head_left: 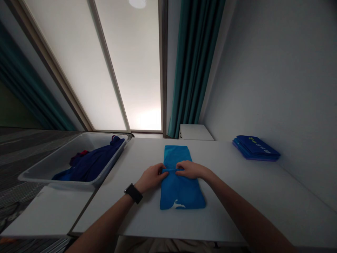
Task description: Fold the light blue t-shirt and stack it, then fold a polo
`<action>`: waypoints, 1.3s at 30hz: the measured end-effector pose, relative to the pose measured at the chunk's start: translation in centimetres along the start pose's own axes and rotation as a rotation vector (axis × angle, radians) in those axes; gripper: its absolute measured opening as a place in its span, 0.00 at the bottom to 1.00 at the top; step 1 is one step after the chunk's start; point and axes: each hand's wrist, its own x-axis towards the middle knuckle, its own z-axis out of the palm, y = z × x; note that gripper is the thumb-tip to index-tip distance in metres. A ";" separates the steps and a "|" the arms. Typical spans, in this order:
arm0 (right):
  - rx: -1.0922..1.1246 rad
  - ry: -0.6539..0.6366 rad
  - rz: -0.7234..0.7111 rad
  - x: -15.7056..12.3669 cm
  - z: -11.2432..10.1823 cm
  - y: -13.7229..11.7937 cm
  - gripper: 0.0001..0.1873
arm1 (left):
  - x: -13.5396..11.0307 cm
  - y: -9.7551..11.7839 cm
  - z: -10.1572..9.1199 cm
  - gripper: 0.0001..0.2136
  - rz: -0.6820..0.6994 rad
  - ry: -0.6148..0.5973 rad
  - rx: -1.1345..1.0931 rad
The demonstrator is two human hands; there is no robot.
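A bright blue garment lies folded into a long strip on the white table, with a white print near its near end. My left hand, with a black watch on its wrist, grips a raised fold across the garment's middle. My right hand holds the same fold from the other side, and the fingertips of both hands nearly meet. The far part of the garment stretches beyond my hands.
A grey plastic bin holds a dark navy garment at the table's left. A stack of folded blue garments lies at the far right by the wall. A white cabinet stands beyond the table.
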 end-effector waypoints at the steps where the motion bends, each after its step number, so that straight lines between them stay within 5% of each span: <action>1: 0.000 0.025 0.005 0.2 0.3 0.2 0.13 | 0.0 -0.2 0.2 0.15 -0.007 0.013 0.004; 10: -0.003 0.209 0.030 -0.1 2.9 0.7 0.13 | -0.4 -0.5 0.8 0.15 -0.014 0.056 -0.113; 17: -0.011 0.181 0.045 -0.3 2.7 0.4 0.12 | -0.4 0.0 0.1 0.17 -0.066 0.077 -0.163; 26: -0.030 -0.021 0.025 1.6 -0.6 0.6 0.13 | -0.4 -0.4 0.4 0.20 -0.068 0.086 -0.206; 39: -0.118 0.096 0.052 1.8 0.6 0.7 0.11 | -0.1 -0.4 1.2 0.14 -0.065 0.168 -0.090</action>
